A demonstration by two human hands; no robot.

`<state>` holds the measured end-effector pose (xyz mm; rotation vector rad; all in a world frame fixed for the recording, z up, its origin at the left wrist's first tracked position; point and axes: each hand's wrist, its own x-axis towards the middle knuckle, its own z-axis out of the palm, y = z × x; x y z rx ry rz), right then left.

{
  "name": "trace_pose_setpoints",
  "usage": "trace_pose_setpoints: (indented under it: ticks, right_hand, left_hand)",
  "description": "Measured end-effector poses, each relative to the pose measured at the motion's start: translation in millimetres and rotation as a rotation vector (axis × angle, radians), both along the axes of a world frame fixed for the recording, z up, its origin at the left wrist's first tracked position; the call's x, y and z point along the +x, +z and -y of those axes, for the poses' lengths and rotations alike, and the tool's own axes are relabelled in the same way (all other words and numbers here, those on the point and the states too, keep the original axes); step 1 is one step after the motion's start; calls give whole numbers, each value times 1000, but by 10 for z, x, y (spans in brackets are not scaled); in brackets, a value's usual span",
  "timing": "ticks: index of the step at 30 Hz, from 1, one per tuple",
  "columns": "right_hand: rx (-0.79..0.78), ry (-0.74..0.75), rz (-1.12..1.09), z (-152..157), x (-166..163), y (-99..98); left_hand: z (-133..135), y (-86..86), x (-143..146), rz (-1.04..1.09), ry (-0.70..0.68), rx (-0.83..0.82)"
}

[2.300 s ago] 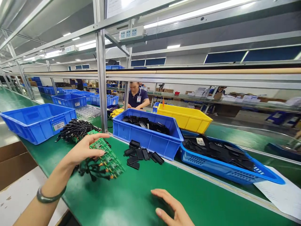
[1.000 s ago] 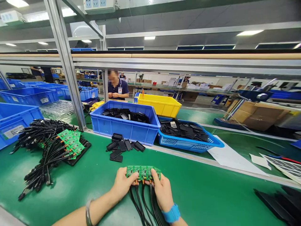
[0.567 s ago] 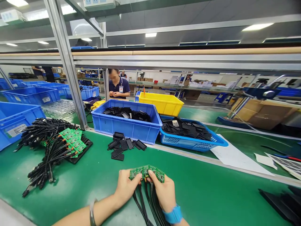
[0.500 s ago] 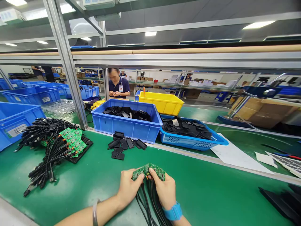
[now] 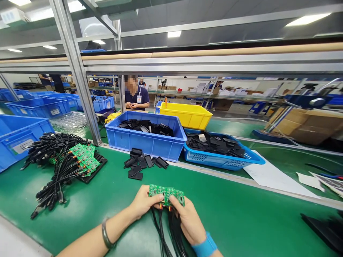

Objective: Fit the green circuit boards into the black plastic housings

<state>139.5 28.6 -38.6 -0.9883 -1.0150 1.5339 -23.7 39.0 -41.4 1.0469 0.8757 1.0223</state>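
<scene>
My left hand [image 5: 142, 204] and my right hand [image 5: 189, 220] grip a strip of green circuit boards [image 5: 167, 191] between them, above the green tabletop. Both thumbs press on the board face, and my other fingers go behind it, mostly hidden. Coloured wires come off its lower edge into black cables [image 5: 177, 232] that hang down past the bottom of the view. Beyond my hands several black plastic housings [image 5: 143, 162] lie loosely on the table. At the left, more green boards [image 5: 87, 159] with black cables [image 5: 52, 178] lie in a heap, partly on a black tray.
A blue bin [image 5: 144, 142] and a light blue basket [image 5: 214, 160], both holding black parts, stand behind the housings. Behind them is a yellow bin [image 5: 187, 116]. A metal post [image 5: 76, 71] rises at left. A person [image 5: 137, 96] sits across the bench. Dark parts [image 5: 324, 228] lie at right.
The strip of boards, bent into a peak half a second ago, now looks straight, its face turned more toward me. My hands have turned with it and still hold it.
</scene>
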Motion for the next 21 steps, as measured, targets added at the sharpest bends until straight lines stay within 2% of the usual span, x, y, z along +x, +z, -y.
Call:
trace_pose_setpoints:
  ticks: [3, 5, 7, 9, 11, 14, 16, 18, 21]
  right_hand:
    - [142, -115, 214, 14, -40, -103]
    - [202, -182, 304, 10, -58, -156]
    - [231, -252, 365, -3, -72, -178]
    - [206, -298, 359, -21, -79, -173]
    - [130, -259, 240, -40, -74, -150]
    - [-60, -78, -45, -58, -46, -97]
    - [-182, -10, -169, -59, -33, -59]
    - [-214, -17, -207, -50, -39, -32]
    - [-107, -20, -130, -30, -76, -42]
  left_hand:
    - [32, -18, 50, -156, 33, 100]
    - [64, -20, 83, -276, 112, 184]
    - [88, -14, 116, -398, 215, 275]
    - [88, -1, 135, -413, 242, 288]
    - [64, 16, 127, -284, 183, 187]
    - [15, 37, 62, -24, 25, -21]
    - [-5, 30, 14, 87, -58, -107]
    - [-13, 1, -8, 95, -63, -107]
    - [-9, -52, 12, -52, 42, 22]
